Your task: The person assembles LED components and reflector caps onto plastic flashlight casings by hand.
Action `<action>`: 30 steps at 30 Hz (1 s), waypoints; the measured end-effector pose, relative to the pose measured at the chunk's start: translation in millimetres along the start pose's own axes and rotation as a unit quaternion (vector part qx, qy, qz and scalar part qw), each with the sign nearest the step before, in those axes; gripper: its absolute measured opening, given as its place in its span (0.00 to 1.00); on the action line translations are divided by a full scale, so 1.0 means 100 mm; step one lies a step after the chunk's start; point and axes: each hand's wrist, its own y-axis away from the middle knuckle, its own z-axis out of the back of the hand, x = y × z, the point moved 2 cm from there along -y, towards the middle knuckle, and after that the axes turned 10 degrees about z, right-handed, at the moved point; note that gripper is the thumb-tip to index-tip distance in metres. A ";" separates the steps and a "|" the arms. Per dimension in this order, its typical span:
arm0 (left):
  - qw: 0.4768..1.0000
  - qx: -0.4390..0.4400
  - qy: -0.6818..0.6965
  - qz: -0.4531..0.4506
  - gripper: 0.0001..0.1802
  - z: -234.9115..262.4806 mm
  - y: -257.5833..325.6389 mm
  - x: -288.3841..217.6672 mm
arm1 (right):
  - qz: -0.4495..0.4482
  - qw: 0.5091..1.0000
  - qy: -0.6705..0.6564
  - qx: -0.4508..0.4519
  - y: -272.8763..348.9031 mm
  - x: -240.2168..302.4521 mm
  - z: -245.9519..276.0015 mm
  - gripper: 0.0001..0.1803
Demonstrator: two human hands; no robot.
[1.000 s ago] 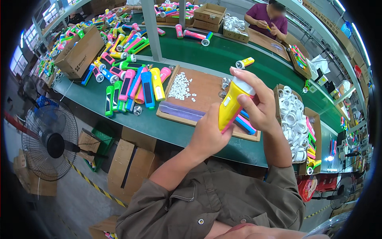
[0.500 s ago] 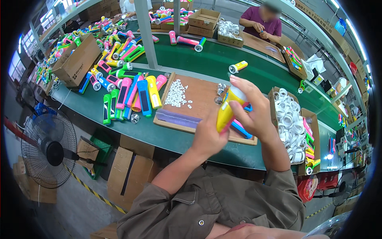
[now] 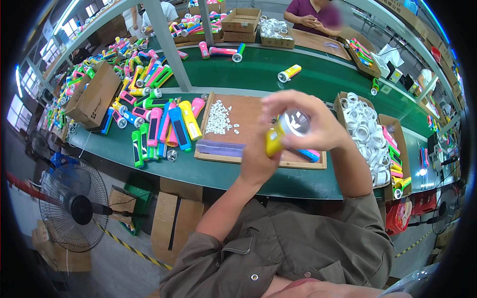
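Observation:
A yellow flashlight (image 3: pixel 274 143) is held up over the bench, its shiny round lens end tilted toward me. My left hand (image 3: pixel 257 161) is wrapped round its body. The fingers of my right hand (image 3: pixel 320 126) close round the head end. Beneath them lies a brown wooden board with a raised frame (image 3: pixel 242 105). On it are a heap of small white plastic pieces (image 3: pixel 218 118) and a clear purplish strip (image 3: pixel 218 148). Blue and pink flashlights (image 3: pixel 309 155) lie partly hidden under my right hand.
Colourful flashlights (image 3: pixel 180 128) pile up at the left, around a tilted cardboard box (image 3: pixel 94 97). At right stand a box of white rings (image 3: pixel 365 130) and a box of flashlights (image 3: pixel 397 174). A green conveyor belt (image 3: pixel 258 69) runs behind. Across it sits a co-worker (image 3: pixel 308 15); a fan (image 3: pixel 74 208) stands lower left.
The yellow flashlight has turned so its lens end faces me more. My right hand has shifted round its head. The view has swung slightly, and the co-worker's hands have moved.

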 end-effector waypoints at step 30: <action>0.984 0.142 0.107 0.011 0.28 0.07 -0.27 -0.05 | -0.039 0.998 0.003 -0.042 0.28 -0.16 -0.21 0.30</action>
